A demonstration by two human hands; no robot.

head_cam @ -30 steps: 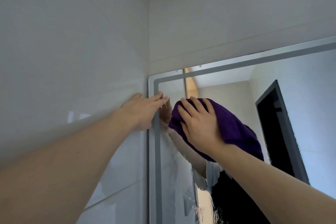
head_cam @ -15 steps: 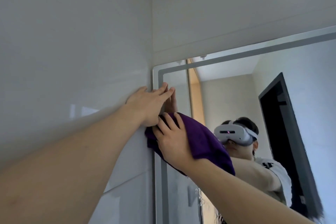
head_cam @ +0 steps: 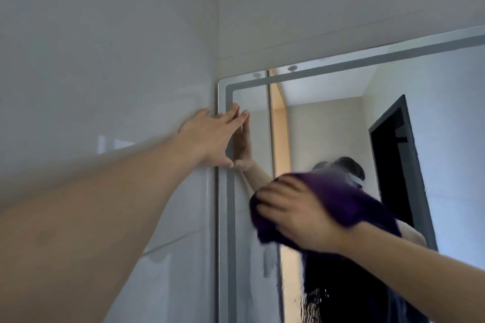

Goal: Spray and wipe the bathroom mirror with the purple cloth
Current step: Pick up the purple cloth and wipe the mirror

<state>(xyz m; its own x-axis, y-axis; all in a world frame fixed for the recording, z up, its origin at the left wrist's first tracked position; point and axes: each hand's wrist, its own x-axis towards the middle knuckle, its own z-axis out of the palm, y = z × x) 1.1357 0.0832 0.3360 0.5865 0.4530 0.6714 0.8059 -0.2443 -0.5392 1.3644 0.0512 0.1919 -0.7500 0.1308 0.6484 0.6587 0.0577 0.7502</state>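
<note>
Cloth [head_cam: 338, 199] sits bunched under the right hand [head_cam: 296, 215], spread against the mirror [head_cam: 433, 139] a little below and to the right of its upper left corner, which is where the wiping is going on. The fingers of that hand lie fairly flat across the wad, pressing it onto the glass; the hand and cloth are smeared with motion blur, so I cannot tell whether the fingertips curl over the cloth's far edge or just lie on it. A palm-down press like this looks chosen to keep as much fabric on the glass as possible. The left hand [head_cam: 210, 139] is planted higher up, at the mirror's left border, with its fingers straight and spread, holding nothing: the fingertips [head_cam: 236, 110] touch the frosted strip just inside the corner, and the heel rests on the wall [head_cam: 105, 60] beside the mirror. I take that as a brace, steadying the person on a long upward reach. Low on the mirror, well beneath the cloth, droplets [head_cam: 315, 301] and runs of liquid cling to the glass, so spray seems to be on already and that lower part is not yet wiped. The glass between the cloth and the corner looks free of drops. No spray bottle is in view.
</note>
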